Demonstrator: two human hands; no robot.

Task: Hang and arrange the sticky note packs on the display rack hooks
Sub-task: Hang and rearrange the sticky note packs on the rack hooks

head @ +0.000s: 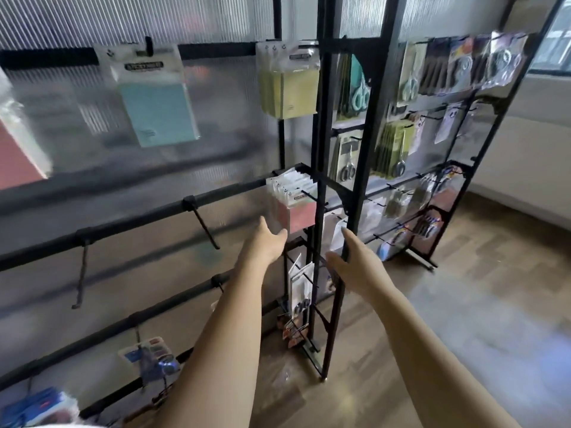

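Note:
Several pink sticky note packs (293, 205) hang bunched on a hook at the right end of the middle black bar (139, 220). My left hand (267, 242) reaches toward them with fingers relaxed, its tips just below the packs' lower left corner, holding nothing. My right hand (352, 261) is stretched out to the right of the packs, fingers straight, near a black upright post. On the top bar hang a blue sticky note pack (157, 109) and a bunch of yellow packs (290, 88). A red pack (15, 156) shows blurred at the far left edge.
Two bare hooks (205, 227) (82, 273) stick out from the middle bar. A black rack (432, 143) with scissors and other packaged goods stands to the right. Lower bars carry blue packaged items (154, 356). Wooden floor lies at the right.

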